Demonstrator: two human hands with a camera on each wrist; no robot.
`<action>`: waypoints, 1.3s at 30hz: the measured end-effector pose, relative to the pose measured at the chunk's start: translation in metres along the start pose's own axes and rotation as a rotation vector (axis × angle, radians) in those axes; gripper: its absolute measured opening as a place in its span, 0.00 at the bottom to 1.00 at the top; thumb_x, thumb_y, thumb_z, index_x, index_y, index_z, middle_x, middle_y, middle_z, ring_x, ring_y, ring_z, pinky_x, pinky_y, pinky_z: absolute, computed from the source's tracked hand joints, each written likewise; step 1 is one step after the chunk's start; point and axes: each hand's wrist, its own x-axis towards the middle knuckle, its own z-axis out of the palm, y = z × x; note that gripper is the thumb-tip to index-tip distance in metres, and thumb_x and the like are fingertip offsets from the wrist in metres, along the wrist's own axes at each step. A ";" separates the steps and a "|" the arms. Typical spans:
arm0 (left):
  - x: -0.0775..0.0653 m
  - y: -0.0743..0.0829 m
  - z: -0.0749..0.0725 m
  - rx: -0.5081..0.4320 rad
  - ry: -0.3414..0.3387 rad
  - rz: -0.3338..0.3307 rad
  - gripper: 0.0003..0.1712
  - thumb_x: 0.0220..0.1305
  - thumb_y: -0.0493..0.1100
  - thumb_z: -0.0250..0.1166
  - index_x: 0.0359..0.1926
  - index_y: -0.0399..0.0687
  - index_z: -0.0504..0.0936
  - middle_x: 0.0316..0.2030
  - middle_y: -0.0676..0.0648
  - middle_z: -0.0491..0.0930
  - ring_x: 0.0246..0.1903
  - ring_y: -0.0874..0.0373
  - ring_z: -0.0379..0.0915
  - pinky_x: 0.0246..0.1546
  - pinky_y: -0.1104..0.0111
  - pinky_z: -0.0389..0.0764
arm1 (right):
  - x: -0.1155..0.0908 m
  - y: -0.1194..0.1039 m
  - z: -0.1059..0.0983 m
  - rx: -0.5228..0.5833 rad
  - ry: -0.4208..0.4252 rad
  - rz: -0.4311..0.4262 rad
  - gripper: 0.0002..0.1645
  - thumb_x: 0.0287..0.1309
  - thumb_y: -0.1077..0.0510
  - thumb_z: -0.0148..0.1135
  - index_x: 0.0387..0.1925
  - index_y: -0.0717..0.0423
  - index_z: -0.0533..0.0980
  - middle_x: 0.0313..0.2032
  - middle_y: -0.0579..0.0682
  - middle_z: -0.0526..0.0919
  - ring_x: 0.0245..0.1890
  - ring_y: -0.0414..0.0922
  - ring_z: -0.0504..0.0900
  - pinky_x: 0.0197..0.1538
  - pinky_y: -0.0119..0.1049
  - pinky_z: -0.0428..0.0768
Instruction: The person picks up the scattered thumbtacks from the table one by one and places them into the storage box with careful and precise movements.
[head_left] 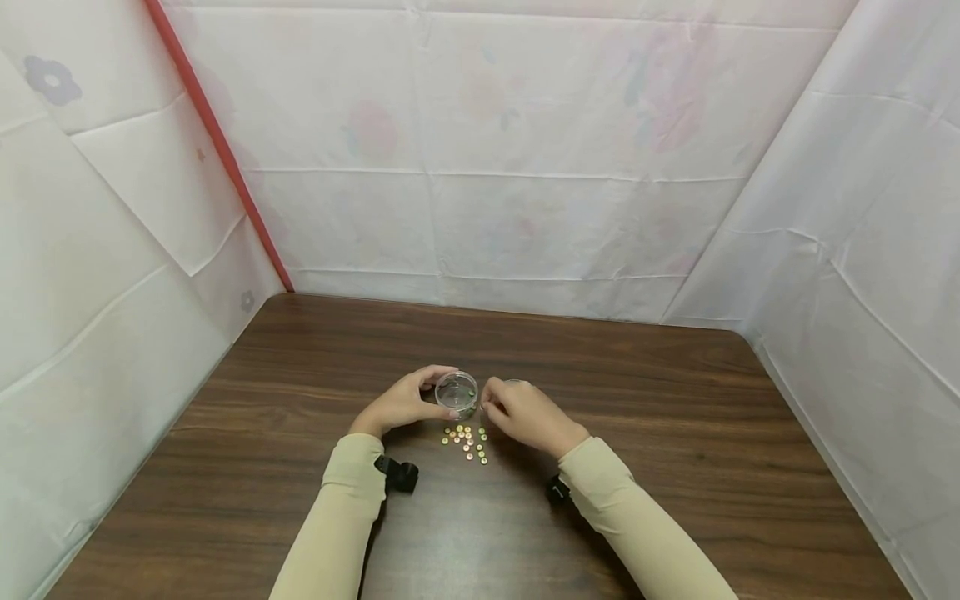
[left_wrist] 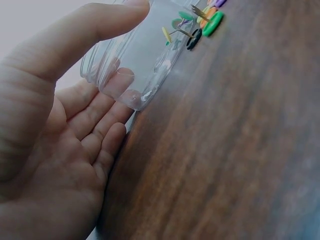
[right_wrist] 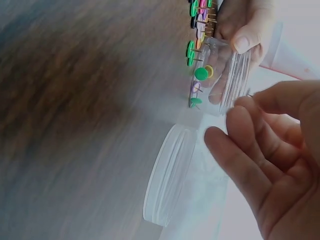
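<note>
My left hand point(head_left: 401, 405) holds a clear plastic jar point(head_left: 457, 392) between thumb and fingers; the jar stands uncapped on the table. A few thumbtacks with green, yellow and purple heads point(right_wrist: 201, 74) lie inside it. Just right of the jar's mouth, my right hand point(head_left: 534, 419) pinches a small thumbtack point(right_wrist: 250, 95) between thumb and forefinger; only a bit of its metal shows, its head hidden by the fingers. Loose thumbtacks point(head_left: 469, 447), several in number and of mixed colours, lie point up on the table in front of the jar.
A clear round lid point(right_wrist: 167, 177) lies on the table by my right hand, mostly hidden behind it in the head view. The brown wooden table point(head_left: 637, 358) is bounded by white patterned sheets point(head_left: 480, 167) at the back and sides. Each wrist carries a black camera point(head_left: 397, 474).
</note>
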 end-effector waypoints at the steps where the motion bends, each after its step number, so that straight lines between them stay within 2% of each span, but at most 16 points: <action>1: 0.000 0.000 0.000 -0.001 0.000 -0.001 0.41 0.50 0.41 0.72 0.65 0.44 0.65 0.55 0.36 0.72 0.52 0.45 0.68 0.52 0.47 0.70 | 0.001 -0.001 0.000 0.000 0.016 0.001 0.03 0.63 0.59 0.53 0.35 0.50 0.74 0.25 0.38 0.76 0.20 0.32 0.68 0.24 0.28 0.72; 14: 0.002 -0.003 -0.001 -0.011 -0.003 -0.004 0.41 0.51 0.41 0.72 0.65 0.43 0.64 0.54 0.35 0.72 0.52 0.44 0.68 0.51 0.48 0.71 | 0.013 -0.001 0.003 -0.020 0.127 -0.015 0.03 0.61 0.59 0.56 0.35 0.52 0.76 0.26 0.40 0.80 0.22 0.32 0.70 0.25 0.29 0.74; 19: 0.003 -0.006 -0.001 -0.015 0.002 -0.009 0.43 0.50 0.41 0.73 0.66 0.43 0.63 0.54 0.37 0.73 0.52 0.45 0.68 0.50 0.50 0.71 | 0.019 -0.001 0.005 -0.027 0.103 -0.006 0.04 0.63 0.58 0.55 0.36 0.52 0.75 0.27 0.41 0.80 0.21 0.32 0.70 0.25 0.29 0.73; 27: 0.003 -0.010 0.000 -0.041 0.010 -0.018 0.41 0.49 0.41 0.73 0.64 0.49 0.66 0.55 0.40 0.73 0.52 0.47 0.68 0.51 0.49 0.71 | 0.026 -0.004 0.007 -0.034 0.049 0.038 0.05 0.64 0.58 0.52 0.38 0.51 0.75 0.26 0.40 0.78 0.18 0.33 0.68 0.23 0.28 0.71; 39: 0.002 -0.005 -0.001 -0.016 0.008 -0.020 0.41 0.50 0.41 0.72 0.65 0.46 0.65 0.55 0.39 0.72 0.52 0.47 0.68 0.50 0.51 0.72 | 0.034 -0.005 0.011 -0.069 0.019 0.084 0.05 0.63 0.58 0.53 0.37 0.50 0.75 0.22 0.39 0.75 0.17 0.33 0.68 0.21 0.28 0.71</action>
